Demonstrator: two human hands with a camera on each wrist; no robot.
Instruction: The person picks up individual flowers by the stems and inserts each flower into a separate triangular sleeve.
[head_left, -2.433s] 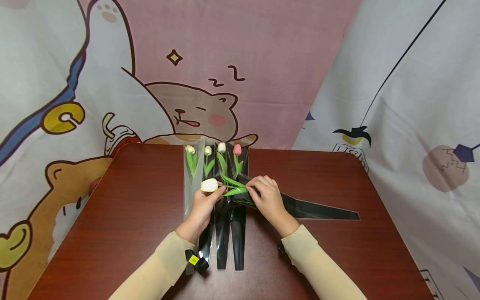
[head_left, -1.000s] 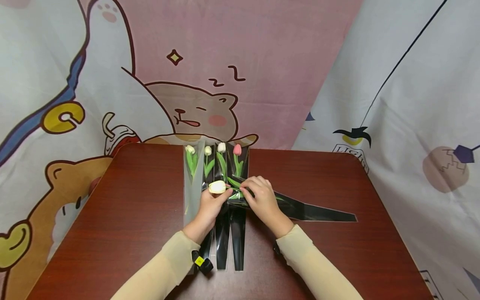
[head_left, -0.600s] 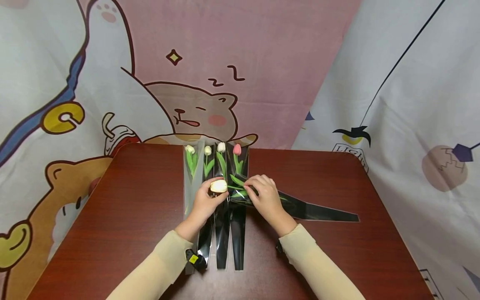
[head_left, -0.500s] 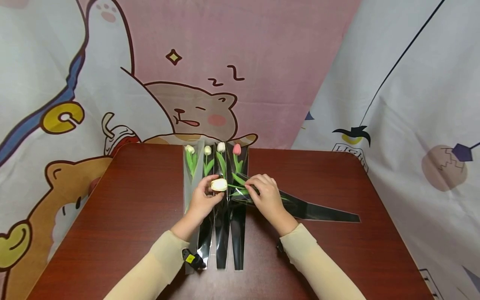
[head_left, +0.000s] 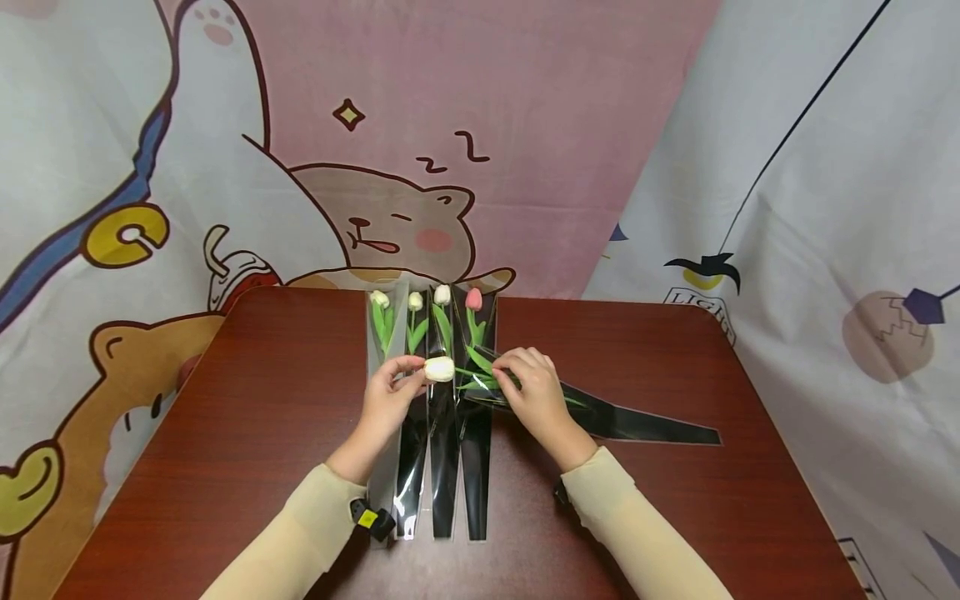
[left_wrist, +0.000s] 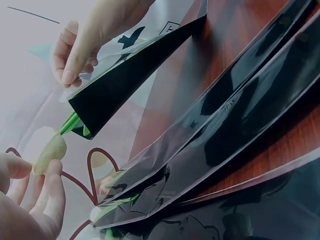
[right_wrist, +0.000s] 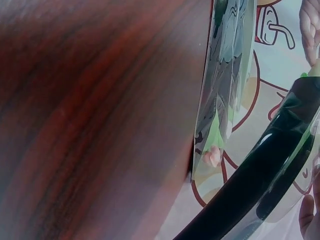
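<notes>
My left hand (head_left: 386,404) pinches the bloom of a white tulip (head_left: 439,369) between thumb and fingertips from its left side. The green stem and leaves run rightward into the mouth of a black-backed clear flower sleeve (head_left: 652,423). My right hand (head_left: 534,396) pinches that sleeve at its upper edge near the mouth. In the left wrist view, the sleeve (left_wrist: 120,85) slants up from the bloom (left_wrist: 52,150), which sticks out past its end. The right wrist view shows the sleeve's long dark back (right_wrist: 260,165), with the bloom at its far end.
Beneath the hands several sleeved tulips lie side by side on the brown table (head_left: 300,400). Their blooms point to the far edge; the rightmost is a pink tulip (head_left: 474,299), the others whitish. A cartoon-print cloth (head_left: 570,142) hangs behind the table.
The white tulip has slid right, its leaves now mostly inside the sleeve. My left hand let go of the stem near the bloom, drew back left and now pinches the bloom's tip.
</notes>
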